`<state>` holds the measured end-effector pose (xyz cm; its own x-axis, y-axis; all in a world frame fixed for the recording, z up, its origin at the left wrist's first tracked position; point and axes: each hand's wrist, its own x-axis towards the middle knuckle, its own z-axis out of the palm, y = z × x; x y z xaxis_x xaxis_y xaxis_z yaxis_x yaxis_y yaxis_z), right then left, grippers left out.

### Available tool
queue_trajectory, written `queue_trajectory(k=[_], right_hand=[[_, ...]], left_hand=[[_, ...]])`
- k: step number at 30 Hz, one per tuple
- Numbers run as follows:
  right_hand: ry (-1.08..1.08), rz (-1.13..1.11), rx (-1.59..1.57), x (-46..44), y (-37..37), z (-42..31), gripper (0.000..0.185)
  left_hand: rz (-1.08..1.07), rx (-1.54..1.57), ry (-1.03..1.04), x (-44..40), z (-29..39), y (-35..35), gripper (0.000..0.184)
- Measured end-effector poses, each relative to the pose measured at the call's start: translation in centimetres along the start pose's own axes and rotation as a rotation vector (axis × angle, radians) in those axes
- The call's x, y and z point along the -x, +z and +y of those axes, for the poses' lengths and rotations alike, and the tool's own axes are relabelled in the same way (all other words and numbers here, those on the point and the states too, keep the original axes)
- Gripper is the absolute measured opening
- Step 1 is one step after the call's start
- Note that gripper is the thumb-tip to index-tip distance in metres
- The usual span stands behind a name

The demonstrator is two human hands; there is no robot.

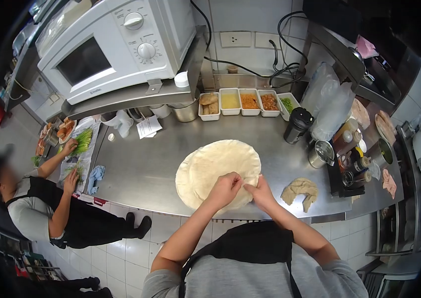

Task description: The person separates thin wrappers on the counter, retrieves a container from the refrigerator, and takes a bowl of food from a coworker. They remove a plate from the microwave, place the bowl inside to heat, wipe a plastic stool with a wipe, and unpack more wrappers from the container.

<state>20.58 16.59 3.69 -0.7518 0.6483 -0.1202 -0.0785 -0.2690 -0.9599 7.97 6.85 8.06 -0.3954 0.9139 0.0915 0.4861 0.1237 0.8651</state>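
A large, pale round of flat dough lies on the steel counter, with another layer showing past its left edge. My left hand is over the lower right part of the dough, its fingers pinched together. Beside it, my right hand has thumb and fingers closed at the dough's right edge. Both hands nearly touch. What lies between the fingertips is too small to make out.
Small white trays of ingredients line the back. A black cup, a metal pot and a bottle rack stand right, near a crumpled cloth. Left, a co-worker handles green vegetables. A microwave sits above.
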Motion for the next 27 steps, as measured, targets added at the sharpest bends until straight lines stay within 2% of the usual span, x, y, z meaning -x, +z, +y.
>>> queue_trajectory(k=[4, 8, 11, 16, 22, 27], right_hand=[[-0.144, -0.029, 0.198, -0.7, -0.9, 1.1, 0.042], [-0.107, -0.023, 0.295, -0.8, -1.7, 1.3, 0.034], [-0.109, 0.014, 0.279, -1.0, -1.8, 1.5, 0.028], [0.002, -0.043, 0.07, -1.5, -1.9, 1.3, 0.027], [0.242, -0.032, -0.095, -0.7, -2.4, 1.6, 0.026], [0.269, -0.115, 0.04, 0.1, -2.4, -0.8, 0.027]], left_hand=[[-0.031, 0.024, 0.09, -0.5, 0.6, -0.1, 0.017], [-0.062, -0.137, 0.156, -0.8, 0.8, -0.7, 0.018], [0.074, -0.148, 0.183, -1.1, 0.0, -0.6, 0.015], [0.175, -0.122, 0.078, -1.7, 0.0, -1.9, 0.014], [0.282, -0.029, -0.003, -1.5, -1.8, -4.2, 0.015], [0.288, 0.128, -0.219, -1.4, -3.9, -5.4, 0.025]])
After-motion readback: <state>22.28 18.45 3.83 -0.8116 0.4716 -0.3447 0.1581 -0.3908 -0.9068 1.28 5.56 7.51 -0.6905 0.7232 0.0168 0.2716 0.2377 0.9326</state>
